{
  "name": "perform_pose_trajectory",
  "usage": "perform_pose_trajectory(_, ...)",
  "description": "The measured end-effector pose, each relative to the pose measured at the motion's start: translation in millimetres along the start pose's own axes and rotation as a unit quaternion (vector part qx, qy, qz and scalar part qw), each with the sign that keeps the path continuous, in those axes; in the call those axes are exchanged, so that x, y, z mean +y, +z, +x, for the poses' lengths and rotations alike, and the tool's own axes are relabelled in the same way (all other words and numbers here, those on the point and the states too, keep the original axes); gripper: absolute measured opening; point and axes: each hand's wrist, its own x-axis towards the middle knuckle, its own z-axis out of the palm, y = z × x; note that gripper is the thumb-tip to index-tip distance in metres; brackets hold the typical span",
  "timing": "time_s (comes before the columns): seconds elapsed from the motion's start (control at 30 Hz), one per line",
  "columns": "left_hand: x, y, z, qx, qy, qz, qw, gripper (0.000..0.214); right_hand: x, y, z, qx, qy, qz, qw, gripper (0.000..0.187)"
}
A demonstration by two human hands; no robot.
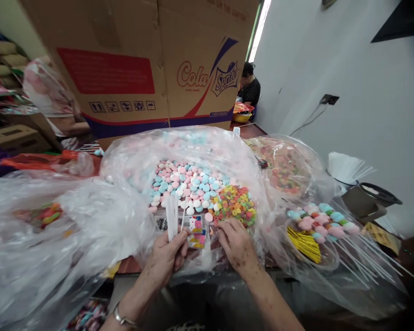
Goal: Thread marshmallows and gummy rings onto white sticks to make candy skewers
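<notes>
My left hand (pixel 170 252) is closed round a bundle of thin white sticks (pixel 171 216) that stand upright, with one leaning a little apart at the thumb. My right hand (pixel 237 248) rests palm down at the near edge of a heap of small ring-shaped gummies (pixel 236 204). Its fingers are slightly bent and spread, and I see nothing held in them. Behind both hands lies a pile of pink, white and blue round marshmallows (pixel 189 186) in a large clear plastic bag (pixel 179 138). A colourful printed packet (pixel 196 230) lies between my hands.
To the right, marshmallow skewers (pixel 327 223) lie over a clear bowl (pixel 331 264) with gold twist ties (pixel 303 243). Beyond are another bag of gummies (pixel 286 165) and a cup of white sticks (pixel 348 168). A tall carton (pixel 124 69) stands behind. Two people are farther back.
</notes>
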Motion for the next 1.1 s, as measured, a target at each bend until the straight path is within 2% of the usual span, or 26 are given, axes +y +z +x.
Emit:
perform_pose_trajectory(0.23,-1.2,1.8,-1.0,0.011,0.029,0.017,0.999,0.046,5.6,2.5,1.4,0.009,-0.024,-0.005,1.000,0.023)
perform_pose_trajectory(0.53,-4.0,0.8,0.3,0.011,0.036,0.027,0.999,0.049,9.1,4.5,1.7,0.001,-0.033,-0.010,0.999,0.025)
perform_pose_trajectory(0.83,-1.4,0.5,0.9,-0.002,0.027,0.006,1.000,0.054,6.8,1.3,2.4,-0.004,-0.032,-0.028,0.999,0.025)
perform_pose_trajectory(1.1,-6.0,-5.4,4.2,-0.014,-0.002,0.033,0.999,0.042,3.5,0.9,2.0,-0.012,-0.013,-0.005,1.000,0.023)
